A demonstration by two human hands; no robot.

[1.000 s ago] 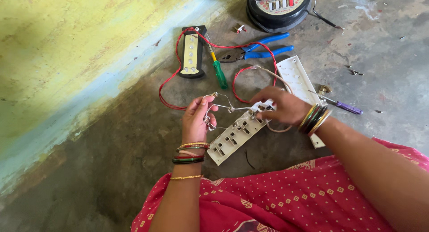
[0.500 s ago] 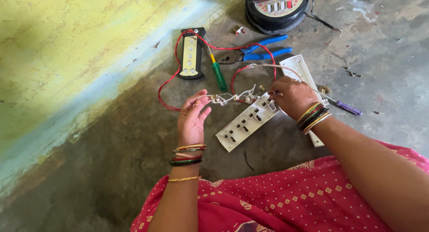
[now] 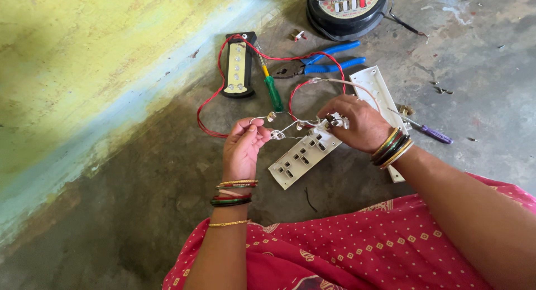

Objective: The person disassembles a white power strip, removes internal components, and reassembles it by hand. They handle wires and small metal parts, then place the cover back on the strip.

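Note:
My left hand pinches thin white wires with small metal fittings on them, held just above the floor. My right hand grips the far end of a white socket plate, where those wires join it. The plate is tilted, its near end low toward my lap. Both wrists carry several bangles.
On the concrete floor lie a white strip cover, a purple-handled screwdriver, blue pliers, a green screwdriver, a black tester box with red wire, and a round black cable reel. A yellow wall stands left.
Both hands and the socket plate have lifted slightly and shifted away from my lap. The white wires are now stretched out more between the two hands.

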